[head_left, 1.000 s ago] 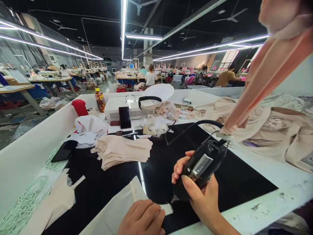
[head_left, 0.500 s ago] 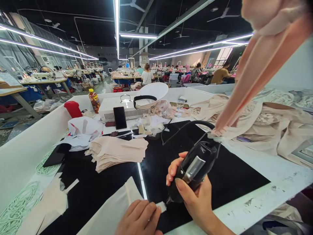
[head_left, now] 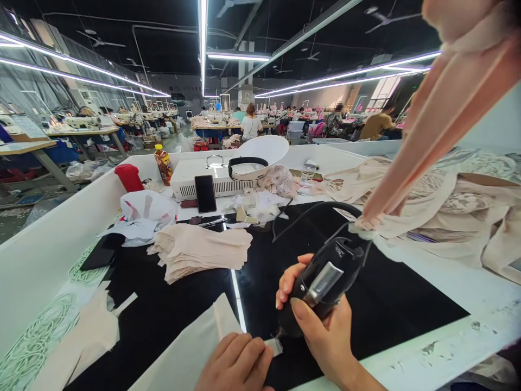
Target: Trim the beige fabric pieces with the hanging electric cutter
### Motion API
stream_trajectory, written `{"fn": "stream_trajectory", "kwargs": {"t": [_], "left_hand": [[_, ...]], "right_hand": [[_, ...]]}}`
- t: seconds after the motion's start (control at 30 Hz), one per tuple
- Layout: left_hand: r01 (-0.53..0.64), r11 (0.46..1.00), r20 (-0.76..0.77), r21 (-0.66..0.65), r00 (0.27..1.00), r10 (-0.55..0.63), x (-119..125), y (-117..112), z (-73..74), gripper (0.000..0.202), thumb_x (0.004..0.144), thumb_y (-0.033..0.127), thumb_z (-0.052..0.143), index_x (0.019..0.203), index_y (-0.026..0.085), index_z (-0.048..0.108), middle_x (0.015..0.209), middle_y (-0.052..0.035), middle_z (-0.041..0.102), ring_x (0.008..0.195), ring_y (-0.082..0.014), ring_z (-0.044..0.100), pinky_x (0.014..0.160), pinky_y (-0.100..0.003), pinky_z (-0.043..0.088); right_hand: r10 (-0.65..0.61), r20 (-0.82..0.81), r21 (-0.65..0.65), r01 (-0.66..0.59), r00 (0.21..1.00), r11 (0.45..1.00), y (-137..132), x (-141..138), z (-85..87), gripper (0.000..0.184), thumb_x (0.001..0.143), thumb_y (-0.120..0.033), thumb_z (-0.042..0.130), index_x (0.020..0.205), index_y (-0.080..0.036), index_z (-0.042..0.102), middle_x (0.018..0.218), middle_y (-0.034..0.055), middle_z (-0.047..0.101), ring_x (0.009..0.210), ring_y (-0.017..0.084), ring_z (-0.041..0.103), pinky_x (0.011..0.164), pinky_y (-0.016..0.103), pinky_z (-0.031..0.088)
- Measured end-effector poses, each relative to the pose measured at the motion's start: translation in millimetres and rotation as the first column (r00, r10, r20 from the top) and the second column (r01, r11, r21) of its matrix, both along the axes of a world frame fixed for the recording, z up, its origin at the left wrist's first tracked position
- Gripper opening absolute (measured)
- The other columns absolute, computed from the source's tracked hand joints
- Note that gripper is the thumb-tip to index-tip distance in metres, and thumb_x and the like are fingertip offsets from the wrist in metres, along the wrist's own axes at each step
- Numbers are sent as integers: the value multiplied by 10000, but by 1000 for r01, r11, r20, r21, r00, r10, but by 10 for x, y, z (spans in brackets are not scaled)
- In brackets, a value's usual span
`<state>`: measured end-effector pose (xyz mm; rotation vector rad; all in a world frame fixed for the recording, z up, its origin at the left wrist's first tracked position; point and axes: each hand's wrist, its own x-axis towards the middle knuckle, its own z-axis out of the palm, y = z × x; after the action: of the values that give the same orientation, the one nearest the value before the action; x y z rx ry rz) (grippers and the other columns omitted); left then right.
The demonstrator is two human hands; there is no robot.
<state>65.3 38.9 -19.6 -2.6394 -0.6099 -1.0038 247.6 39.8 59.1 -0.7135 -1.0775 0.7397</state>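
Observation:
My right hand [head_left: 325, 331] is wrapped round a black corded hand tool [head_left: 321, 282] with a bright metal panel. The tool is tilted, its narrow tip down to the left. A peach fabric strip [head_left: 431, 125] is tied to its upper end. My left hand [head_left: 240, 364] rests on a pale cloth piece [head_left: 199, 336], fingers curled together over its right-hand edge. From under those fingers a small light strip [head_left: 275, 346] sticks out, close to the tool's tip. Whether the tip touches it I cannot tell. Beyond lies a stack of beige fabric pieces [head_left: 203, 250].
A black work surface [head_left: 391, 309] lies inside a white-walled table. Green cord [head_left: 44, 331] and cut fabric [head_left: 89, 331] lie left. A phone [head_left: 205, 194] leans on a white box [head_left: 187, 184]. Beige garments [head_left: 459, 206] are heaped right. The tool's cable [head_left: 301, 214] arches behind it.
The whole view has shifted slightly, so the background sits a little further right. The light strip's end now shows a little further out from my left fingers. Both hands keep their holds.

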Motion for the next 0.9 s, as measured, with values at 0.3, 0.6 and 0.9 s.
{"fn": "stream_trajectory", "kwargs": {"t": [0.3,0.6,0.9], "left_hand": [[-26,999,14,-18,1000,27,-29,-28,-6,543,1179,465,290,1095,179,745,1012,12,767,864,-155,721,857,-290,526],[-34,999,-12,-14,999,34,-58,-21,-25,561,1177,490,285,1111,180,748,1037,8,777,886,-164,721,864,-299,519],[-19,1000,-10,7,1000,19,-62,12,-23,575,1178,488,276,1099,176,752,1021,5,779,867,-165,717,838,-295,525]], "right_hand": [[17,12,0,-17,1000,1000,-12,10,-10,357,972,-392,780,1262,-320,584,868,-6,654,641,134,593,524,245,514],[9,19,4,-9,1000,1000,-10,4,2,350,971,-402,782,1253,-329,587,866,-14,653,645,127,590,533,236,523],[16,-16,-5,-16,1000,1000,-1,15,-21,351,966,-379,792,1257,-331,600,876,-9,654,652,126,579,580,257,549]]}}
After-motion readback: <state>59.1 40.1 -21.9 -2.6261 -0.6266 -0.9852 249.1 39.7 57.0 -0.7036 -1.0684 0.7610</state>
